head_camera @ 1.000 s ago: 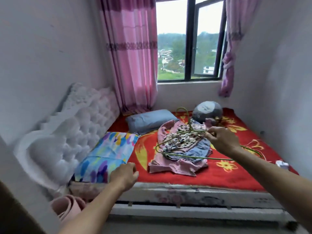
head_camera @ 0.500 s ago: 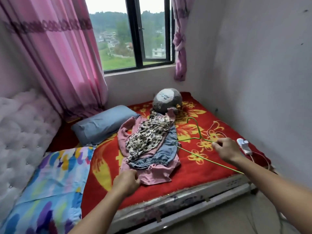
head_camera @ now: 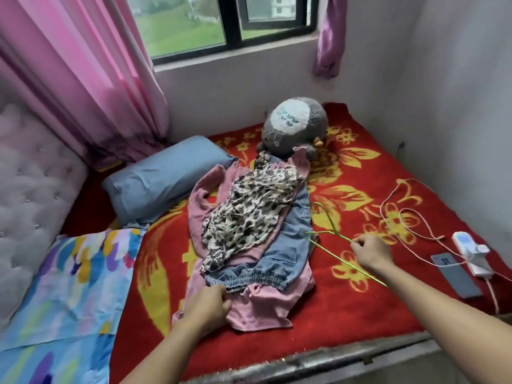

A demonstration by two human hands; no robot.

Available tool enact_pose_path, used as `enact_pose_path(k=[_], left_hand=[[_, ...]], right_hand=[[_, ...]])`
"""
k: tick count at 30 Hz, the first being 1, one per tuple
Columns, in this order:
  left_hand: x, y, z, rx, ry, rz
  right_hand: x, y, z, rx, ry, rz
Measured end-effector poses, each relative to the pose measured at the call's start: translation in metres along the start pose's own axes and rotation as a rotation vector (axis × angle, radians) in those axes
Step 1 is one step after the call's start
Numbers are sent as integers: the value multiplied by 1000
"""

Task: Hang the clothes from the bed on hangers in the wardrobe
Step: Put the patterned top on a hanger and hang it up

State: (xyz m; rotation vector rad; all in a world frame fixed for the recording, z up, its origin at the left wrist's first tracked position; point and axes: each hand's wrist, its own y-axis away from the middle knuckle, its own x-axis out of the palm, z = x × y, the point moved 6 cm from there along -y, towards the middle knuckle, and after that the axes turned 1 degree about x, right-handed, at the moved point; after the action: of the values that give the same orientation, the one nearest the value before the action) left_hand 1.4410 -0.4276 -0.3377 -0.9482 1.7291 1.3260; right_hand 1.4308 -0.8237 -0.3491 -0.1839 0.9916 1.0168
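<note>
The clothes (head_camera: 249,228) lie piled mid-bed (head_camera: 346,314): a patterned top (head_camera: 249,214) over a denim piece (head_camera: 288,245) over a pink garment (head_camera: 263,309). Your left hand (head_camera: 206,309) curls its fingers round the pink hem at the pile's near end. Just right of the pile, your right hand (head_camera: 371,252) pinches the green wire hanger (head_camera: 340,256) between thumb and fingers, hook pointing away. A grey plush toy (head_camera: 293,128) touches the pile's far end, a blue pillow (head_camera: 166,176) lies to its left, and a power strip (head_camera: 471,253) and dark phone (head_camera: 454,275) lie near the right wall.
</note>
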Motion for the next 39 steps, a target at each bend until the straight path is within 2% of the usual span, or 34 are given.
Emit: enact_pose_path(k=[4, 10, 14, 18, 21, 24, 30, 33, 37, 39], left_hand=[[10, -44, 2, -47, 44, 17], [70, -101, 42, -153, 160, 152], [116, -154, 73, -172, 177, 183], [141, -215, 108, -155, 177, 122], [141, -259, 140, -137, 87, 59], [137, -309, 167, -87, -38, -32], [146, -393, 178, 120, -284, -39], [140, -409, 191, 173, -192, -86], [124, -392, 206, 352, -83, -201], [118, -376, 218, 431, -91, -225]], right_hand=[[27, -77, 23, 14, 24, -10], [98, -161, 20, -31, 96, -24], [179, -182, -18, -34, 231, 73], [251, -171, -59, -32, 381, 212], [281, -155, -53, -148, 391, 146], [321, -132, -17, -357, 309, 126], [430, -82, 83, -669, 164, 342], [484, -78, 131, -601, 244, 445], [530, -91, 168, -187, 163, 468], [541, -94, 168, -119, 89, 469]])
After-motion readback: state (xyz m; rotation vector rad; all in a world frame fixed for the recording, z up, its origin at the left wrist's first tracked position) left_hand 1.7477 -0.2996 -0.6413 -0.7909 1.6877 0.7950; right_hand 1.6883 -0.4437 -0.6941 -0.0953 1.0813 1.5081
